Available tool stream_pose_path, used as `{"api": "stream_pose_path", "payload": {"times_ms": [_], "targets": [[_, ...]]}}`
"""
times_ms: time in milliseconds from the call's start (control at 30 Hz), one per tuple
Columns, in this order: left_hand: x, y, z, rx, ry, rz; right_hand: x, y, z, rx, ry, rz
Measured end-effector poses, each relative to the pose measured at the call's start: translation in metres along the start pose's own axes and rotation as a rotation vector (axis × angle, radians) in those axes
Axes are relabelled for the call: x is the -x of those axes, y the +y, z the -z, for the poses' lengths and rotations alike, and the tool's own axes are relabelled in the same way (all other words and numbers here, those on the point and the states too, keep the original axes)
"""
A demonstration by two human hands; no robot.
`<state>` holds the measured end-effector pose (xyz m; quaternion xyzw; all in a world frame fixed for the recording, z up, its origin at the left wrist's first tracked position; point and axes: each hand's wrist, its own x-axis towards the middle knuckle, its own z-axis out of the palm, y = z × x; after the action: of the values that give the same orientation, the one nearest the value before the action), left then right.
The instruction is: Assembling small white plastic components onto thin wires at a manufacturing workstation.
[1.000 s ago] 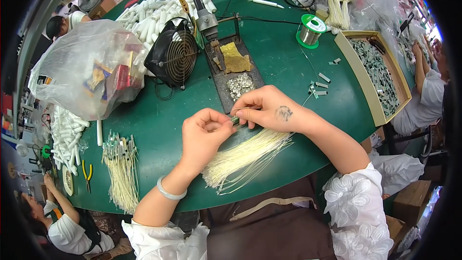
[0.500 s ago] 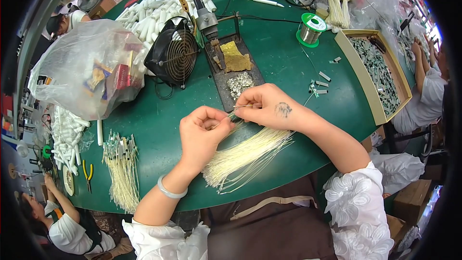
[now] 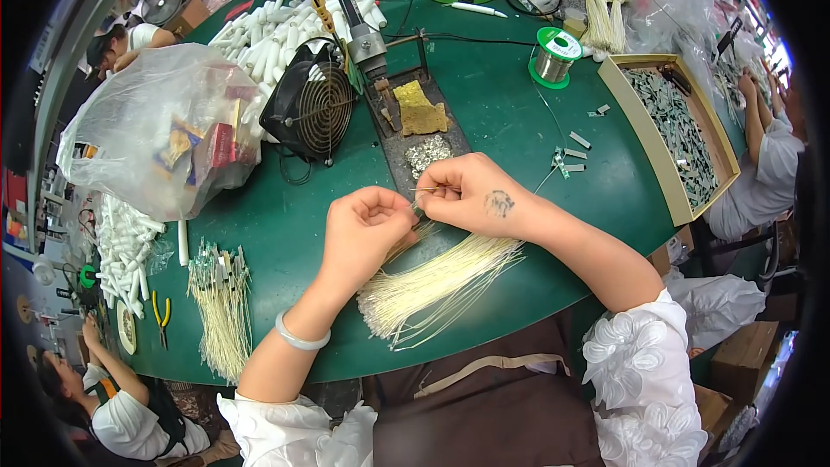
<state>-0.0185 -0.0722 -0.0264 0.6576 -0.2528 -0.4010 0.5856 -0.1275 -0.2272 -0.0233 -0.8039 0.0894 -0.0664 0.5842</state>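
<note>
Over the dark green table, my left hand [image 3: 367, 229] and my right hand [image 3: 475, 197] meet, fingertips nearly touching. The left thumb and forefinger pinch a tiny greenish circuit board, mostly hidden by the fingers, with thin wires trailing below that hand. Between my right thumb and forefinger is a thin wire [image 3: 443, 188]. Beneath my hands lies a loose bundle of cream-coloured wires [image 3: 441, 285]. Just beyond the fingertips, a heap of silvery solder bits [image 3: 428, 154] rests on a dark stand plate, with a yellow sponge [image 3: 421, 110] behind it.
A soldering iron [image 3: 367, 50] is clamped above the plate, beside a black fan [image 3: 311, 104]. Solder wire runs from a spool [image 3: 555, 59]. A box of small circuit boards [image 3: 635, 125] stands right. At left are finished-looking wired boards [image 3: 220, 311], pliers [image 3: 162, 318] and a plastic bag [image 3: 130, 130].
Both hands stay together and shift only slightly. The greenish piece between the fingertips shows less than before. The view has moved a little.
</note>
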Motion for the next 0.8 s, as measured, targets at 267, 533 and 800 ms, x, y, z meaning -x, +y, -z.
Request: {"api": "stream_pose_path", "payload": {"times_ms": [267, 533, 800], "targets": [[-0.013, 0.001, 0.001, -0.005, 0.005, -0.024, -0.005, 0.004, 0.002, -0.02, 0.036, -0.02], [-0.025, 0.003, -0.001, -0.074, -0.008, -0.05, -0.013, 0.01, 0.007, -0.024, 0.056, -0.025], [-0.032, -0.002, -0.001, -0.067, 0.006, -0.057, -0.02, 0.015, 0.008, -0.054, 0.038, -0.046]]}}
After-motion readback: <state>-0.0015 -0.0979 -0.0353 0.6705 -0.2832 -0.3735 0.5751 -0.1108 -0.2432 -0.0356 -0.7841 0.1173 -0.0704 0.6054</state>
